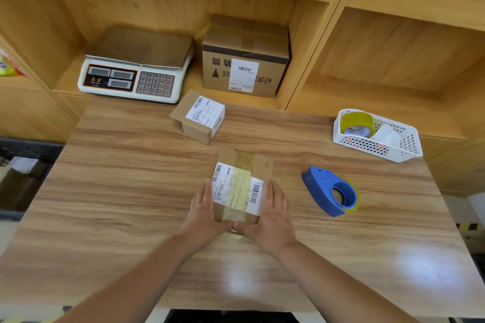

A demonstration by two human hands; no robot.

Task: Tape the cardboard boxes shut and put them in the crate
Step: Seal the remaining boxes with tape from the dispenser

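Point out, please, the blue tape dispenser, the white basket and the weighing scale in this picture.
blue tape dispenser [325, 188]: head view, on its blue body beside the roll ring.
white basket [370, 147]: head view, on its near wall.
weighing scale [139, 47]: head view, on its metal platter.

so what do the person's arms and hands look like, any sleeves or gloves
The left hand and right hand are bare, no gloves. The left forearm and right forearm are bare too: no sleeves, watch or wristbands in view.
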